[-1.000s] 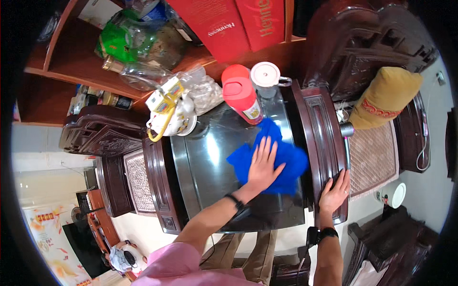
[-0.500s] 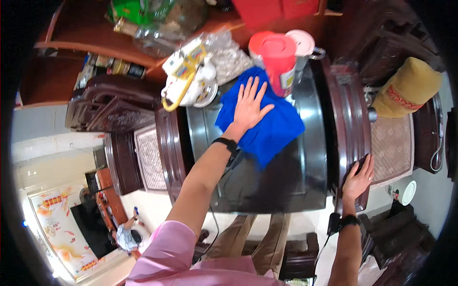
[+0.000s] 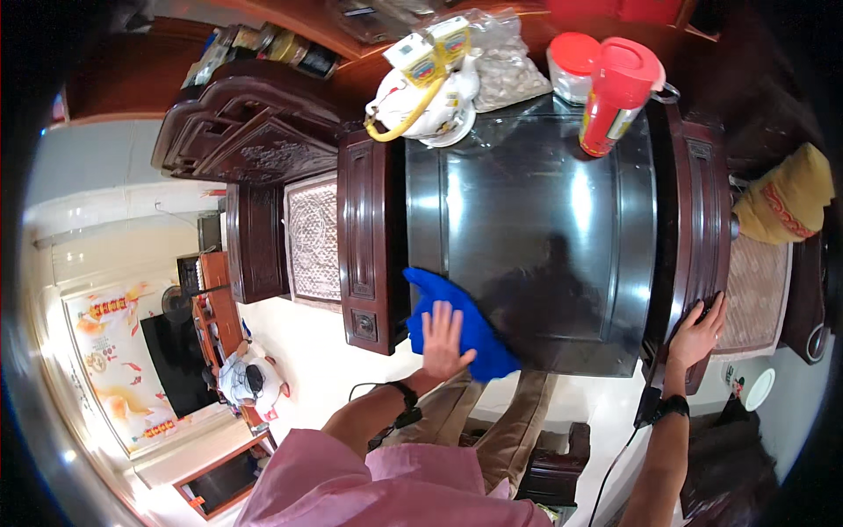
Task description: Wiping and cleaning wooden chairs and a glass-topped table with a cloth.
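My left hand (image 3: pixel 445 341) lies flat with its fingers out on a blue cloth (image 3: pixel 470 327), pressing it without gripping. The cloth sits at the near left corner of a dark, glossy table (image 3: pixel 518 211), and part of it hangs past the near edge. To the right, my right hand (image 3: pixel 698 335) rests open on a dark wooden armrest (image 3: pixel 702 228), fingers stretched forward.
Along the table's far edge stand a white teapot (image 3: pixel 413 101) with a yellow handle, a clear bag of pale pieces (image 3: pixel 509 75), a red-lidded jar (image 3: pixel 572 66) and a red pitcher (image 3: pixel 615 97). A seated person (image 3: pixel 250 378) is far left.
My left hand and the blue cloth have moved from the table's far side to its near left edge. My right hand stays on the armrest. The view has shifted.
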Action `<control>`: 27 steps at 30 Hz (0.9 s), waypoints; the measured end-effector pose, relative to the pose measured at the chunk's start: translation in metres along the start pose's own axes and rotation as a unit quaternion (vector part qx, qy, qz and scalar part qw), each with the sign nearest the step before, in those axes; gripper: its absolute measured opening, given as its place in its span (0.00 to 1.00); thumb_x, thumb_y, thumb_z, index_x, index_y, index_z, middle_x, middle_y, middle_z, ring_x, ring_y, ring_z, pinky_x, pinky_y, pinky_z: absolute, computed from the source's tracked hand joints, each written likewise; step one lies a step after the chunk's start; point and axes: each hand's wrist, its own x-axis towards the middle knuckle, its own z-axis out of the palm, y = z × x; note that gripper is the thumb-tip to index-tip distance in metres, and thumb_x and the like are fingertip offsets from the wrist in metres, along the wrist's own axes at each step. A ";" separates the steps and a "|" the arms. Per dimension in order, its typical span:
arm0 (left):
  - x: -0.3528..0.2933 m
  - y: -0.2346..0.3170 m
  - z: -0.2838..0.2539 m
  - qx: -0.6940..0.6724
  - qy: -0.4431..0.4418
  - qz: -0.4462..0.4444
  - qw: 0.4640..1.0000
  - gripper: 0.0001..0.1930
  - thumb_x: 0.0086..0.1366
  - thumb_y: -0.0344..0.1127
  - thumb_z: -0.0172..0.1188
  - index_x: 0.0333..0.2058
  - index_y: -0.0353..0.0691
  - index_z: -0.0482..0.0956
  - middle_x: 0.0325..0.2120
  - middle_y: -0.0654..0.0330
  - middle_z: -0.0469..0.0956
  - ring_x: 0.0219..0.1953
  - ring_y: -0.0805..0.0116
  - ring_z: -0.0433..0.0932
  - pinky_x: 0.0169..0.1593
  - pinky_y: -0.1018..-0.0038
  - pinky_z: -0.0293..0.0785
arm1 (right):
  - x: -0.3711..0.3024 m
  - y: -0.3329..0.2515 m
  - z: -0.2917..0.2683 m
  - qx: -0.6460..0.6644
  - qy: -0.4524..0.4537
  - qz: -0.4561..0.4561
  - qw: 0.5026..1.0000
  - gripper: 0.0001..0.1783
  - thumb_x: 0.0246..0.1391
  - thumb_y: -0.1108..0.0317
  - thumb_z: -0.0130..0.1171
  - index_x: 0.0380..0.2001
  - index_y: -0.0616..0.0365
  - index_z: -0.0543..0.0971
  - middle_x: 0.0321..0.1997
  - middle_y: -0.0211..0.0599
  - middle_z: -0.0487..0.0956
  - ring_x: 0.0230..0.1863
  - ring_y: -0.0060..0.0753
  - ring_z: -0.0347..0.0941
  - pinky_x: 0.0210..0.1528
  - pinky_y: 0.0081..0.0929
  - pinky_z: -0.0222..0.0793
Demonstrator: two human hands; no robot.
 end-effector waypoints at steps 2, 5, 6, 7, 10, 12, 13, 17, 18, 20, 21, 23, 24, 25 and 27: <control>0.016 0.023 0.009 -0.074 -0.005 0.080 0.994 0.50 0.46 0.54 0.70 0.64 0.32 0.61 0.67 0.36 0.52 0.72 0.36 0.46 0.69 0.37 0.38 | -0.002 0.003 0.002 0.005 0.020 -0.021 1.000 0.26 0.68 0.56 0.48 0.64 0.54 0.69 0.67 0.43 0.69 0.63 0.53 0.66 0.61 0.44 0.66; 0.058 0.099 0.006 -0.064 -0.088 0.186 0.977 0.50 0.53 0.59 0.66 0.68 0.36 0.56 0.70 0.42 0.51 0.73 0.41 0.44 0.70 0.42 0.39 | -0.004 0.006 0.002 0.006 0.008 -0.015 1.000 0.26 0.68 0.56 0.48 0.64 0.54 0.69 0.67 0.45 0.69 0.63 0.54 0.66 0.60 0.44 0.66; 0.071 0.120 0.012 -0.067 -0.064 0.225 0.970 0.51 0.54 0.61 0.64 0.69 0.36 0.55 0.70 0.43 0.50 0.74 0.45 0.44 0.71 0.45 0.40 | -0.005 0.001 0.002 0.012 0.000 -0.004 1.000 0.26 0.68 0.56 0.48 0.64 0.54 0.69 0.67 0.45 0.69 0.63 0.54 0.66 0.61 0.45 0.66; 0.086 0.143 0.010 -0.079 -0.047 0.258 0.962 0.51 0.55 0.61 0.63 0.69 0.35 0.55 0.70 0.44 0.51 0.74 0.46 0.45 0.71 0.47 0.41 | -0.008 0.004 0.002 0.020 0.001 -0.004 1.000 0.26 0.68 0.56 0.48 0.64 0.54 0.69 0.67 0.45 0.68 0.63 0.54 0.66 0.61 0.44 0.66; 0.127 0.173 0.006 -0.150 0.023 0.309 0.939 0.49 0.54 0.59 0.64 0.67 0.35 0.59 0.70 0.44 0.53 0.73 0.47 0.48 0.71 0.47 0.44 | -0.005 0.010 0.008 0.026 0.010 -0.014 1.000 0.26 0.68 0.56 0.47 0.64 0.54 0.68 0.68 0.45 0.68 0.64 0.54 0.65 0.62 0.44 0.65; 0.155 0.155 -0.003 -0.133 0.026 0.329 0.935 0.46 0.53 0.58 0.64 0.66 0.38 0.62 0.69 0.45 0.55 0.72 0.46 0.50 0.71 0.48 0.46 | -0.008 0.010 0.008 0.018 0.000 -0.020 1.000 0.26 0.69 0.56 0.46 0.65 0.55 0.68 0.69 0.45 0.67 0.66 0.54 0.63 0.65 0.45 0.62; 0.168 0.139 -0.009 -0.126 0.040 0.324 0.937 0.44 0.52 0.58 0.64 0.65 0.41 0.65 0.69 0.46 0.56 0.72 0.45 0.51 0.70 0.47 0.47 | -0.008 0.007 0.007 0.022 -0.002 -0.016 1.000 0.26 0.69 0.56 0.46 0.65 0.55 0.68 0.69 0.45 0.67 0.66 0.54 0.62 0.65 0.45 0.61; 0.214 0.052 -0.047 -0.070 0.121 0.198 0.970 0.39 0.53 0.51 0.66 0.61 0.40 0.69 0.65 0.46 0.61 0.69 0.40 0.55 0.68 0.43 0.50 | -0.006 0.019 0.002 0.012 0.002 -0.005 1.000 0.26 0.67 0.57 0.48 0.63 0.57 0.69 0.68 0.47 0.67 0.67 0.54 0.62 0.66 0.45 0.59; 0.220 0.011 -0.056 -0.007 0.136 0.163 0.977 0.38 0.54 0.51 0.65 0.62 0.40 0.69 0.66 0.46 0.61 0.70 0.42 0.55 0.68 0.43 0.49 | -0.004 0.011 -0.002 0.019 0.007 -0.004 1.000 0.26 0.66 0.58 0.49 0.63 0.58 0.69 0.67 0.48 0.67 0.67 0.54 0.62 0.66 0.46 0.59; 0.217 -0.057 -0.065 0.081 0.201 0.079 0.973 0.36 0.58 0.49 0.63 0.63 0.39 0.67 0.66 0.46 0.62 0.70 0.42 0.54 0.69 0.46 0.49 | -0.001 0.003 0.002 0.032 0.005 -0.019 0.999 0.26 0.64 0.59 0.51 0.63 0.59 0.70 0.67 0.50 0.68 0.67 0.54 0.62 0.67 0.47 0.59; 0.211 -0.074 -0.066 0.036 0.209 0.054 0.976 0.37 0.61 0.48 0.62 0.64 0.37 0.64 0.66 0.43 0.60 0.70 0.41 0.53 0.69 0.45 0.47 | 0.000 0.005 0.000 0.021 0.017 -0.013 1.000 0.26 0.64 0.60 0.52 0.63 0.59 0.70 0.67 0.49 0.68 0.67 0.54 0.62 0.67 0.47 0.58; 0.187 -0.083 -0.057 0.073 0.201 0.009 0.977 0.38 0.63 0.46 0.60 0.65 0.29 0.59 0.69 0.40 0.54 0.72 0.41 0.49 0.69 0.43 0.45 | 0.002 -0.008 -0.001 0.031 0.025 -0.002 0.999 0.27 0.62 0.62 0.53 0.62 0.59 0.70 0.66 0.48 0.68 0.66 0.53 0.63 0.67 0.47 0.58; 0.173 -0.082 -0.045 0.103 0.222 -0.004 0.970 0.38 0.63 0.45 0.59 0.65 0.27 0.58 0.69 0.39 0.52 0.72 0.40 0.47 0.69 0.42 0.44 | 0.003 -0.016 -0.003 0.044 0.022 0.004 0.999 0.27 0.62 0.62 0.54 0.62 0.59 0.70 0.66 0.47 0.68 0.66 0.52 0.63 0.67 0.47 0.59; 0.162 -0.062 -0.031 0.109 0.216 -0.002 0.970 0.38 0.63 0.45 0.60 0.64 0.26 0.58 0.69 0.37 0.51 0.73 0.39 0.46 0.69 0.41 0.44 | 0.003 -0.014 -0.005 0.045 0.027 0.006 0.999 0.27 0.62 0.62 0.54 0.62 0.59 0.70 0.66 0.47 0.68 0.65 0.52 0.63 0.67 0.47 0.59; 0.140 -0.010 -0.008 0.117 0.177 0.014 0.977 0.39 0.62 0.46 0.61 0.63 0.24 0.58 0.69 0.34 0.50 0.73 0.37 0.44 0.70 0.41 0.42 | 0.002 -0.011 -0.006 0.030 0.029 0.009 0.999 0.27 0.61 0.61 0.55 0.62 0.59 0.71 0.66 0.46 0.69 0.64 0.53 0.64 0.67 0.46 0.59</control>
